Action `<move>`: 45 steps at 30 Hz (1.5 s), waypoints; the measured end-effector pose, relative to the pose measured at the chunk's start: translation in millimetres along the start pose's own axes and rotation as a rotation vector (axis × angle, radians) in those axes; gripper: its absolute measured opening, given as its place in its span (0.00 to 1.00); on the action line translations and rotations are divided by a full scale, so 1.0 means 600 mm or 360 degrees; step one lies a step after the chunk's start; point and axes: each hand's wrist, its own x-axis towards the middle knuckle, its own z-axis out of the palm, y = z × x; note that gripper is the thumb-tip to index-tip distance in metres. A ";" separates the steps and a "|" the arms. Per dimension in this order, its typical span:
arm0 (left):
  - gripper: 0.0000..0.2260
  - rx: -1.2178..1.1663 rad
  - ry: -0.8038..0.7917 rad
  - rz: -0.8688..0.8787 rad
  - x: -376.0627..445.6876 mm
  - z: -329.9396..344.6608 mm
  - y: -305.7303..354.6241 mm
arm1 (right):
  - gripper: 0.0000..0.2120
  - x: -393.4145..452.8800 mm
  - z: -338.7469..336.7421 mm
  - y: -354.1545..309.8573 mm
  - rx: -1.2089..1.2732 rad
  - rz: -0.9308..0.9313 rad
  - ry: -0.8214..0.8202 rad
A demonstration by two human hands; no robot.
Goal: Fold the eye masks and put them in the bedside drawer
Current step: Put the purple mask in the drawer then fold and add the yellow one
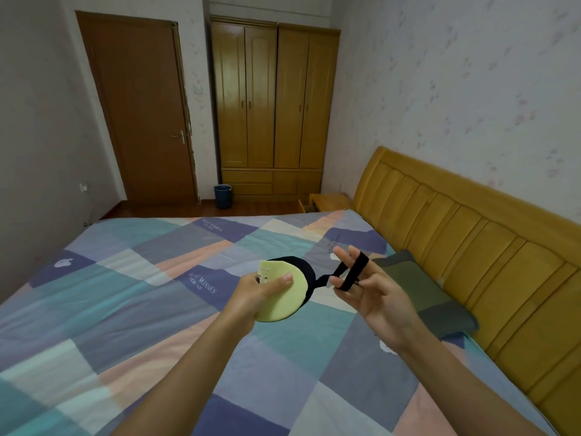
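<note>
Above the bed I hold a folded eye mask [284, 298], pale yellow on the outside with a black backing. My left hand [256, 292] grips its yellow pad, thumb on top. The mask's black elastic strap [352, 272] runs to the right and is looped around the spread fingers of my right hand [374, 292], pulled taut. The bedside table [330, 201] stands past the bed's far corner, and its drawer [302, 206] looks slightly pulled out at its left side.
A patchwork quilt [157, 294] covers the bed below my arms. A dark green-grey pillow [424, 294] lies by the yellow headboard [471, 247] on the right. A wooden wardrobe [273, 105], a brown door [141, 114] and a blue bin [223, 196] stand across the room.
</note>
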 end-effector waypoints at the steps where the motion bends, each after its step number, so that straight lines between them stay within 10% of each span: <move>1: 0.08 0.0000 -0.0008 0.0008 -0.002 -0.001 0.003 | 0.23 0.001 0.001 0.005 -0.0112 -0.0018 0.0056; 22: 0.14 0.1534 -0.0772 0.0576 -0.067 -0.009 0.088 | 0.31 -0.025 0.054 0.034 -0.1537 -0.0207 -0.0147; 30: 0.02 0.1867 -0.0800 0.0624 -0.089 0.009 0.085 | 0.30 -0.032 0.075 0.028 -0.1847 -0.0316 -0.0193; 40: 0.09 0.1761 -0.0775 0.0667 -0.101 0.001 0.086 | 0.23 -0.035 0.090 0.014 -0.2014 -0.0263 -0.0342; 45: 0.16 0.0964 -0.0545 0.0568 -0.105 -0.007 0.089 | 0.15 -0.024 0.073 0.001 -0.1878 -0.0150 -0.0220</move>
